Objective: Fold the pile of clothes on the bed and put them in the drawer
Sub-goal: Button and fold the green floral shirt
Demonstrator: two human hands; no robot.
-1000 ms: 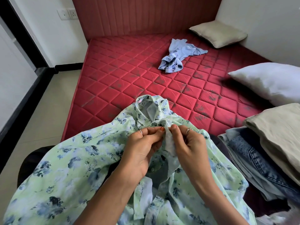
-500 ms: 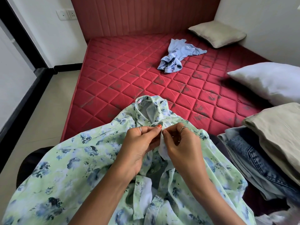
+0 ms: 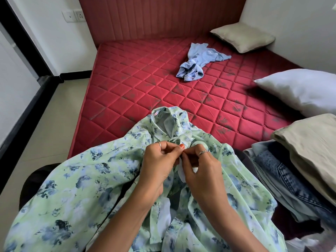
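While pinched, shirt (image 3: pixel 76 188) collar away.

Bare mattress (image 3: pixel 145 91) lay open ahead and to the left. A blue garment (image 3: pixel 197 63) sat mid-bed. Pillows (image 3: pixel 300 90) lined the right side. Stacked clothes (image 3: pixel 298 160) blocked the near right, just beside the spread shirt (image 3: pixel 76 188).

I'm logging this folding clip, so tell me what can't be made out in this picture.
Head view:
- Shirt placket at the grip: covered by left hand and right hand; buttoning can't be confirmed.
- Stack: cut off by right edge; count unclear.
- Drawer: not in view.
- Blue garment: crumpled, type unclear.
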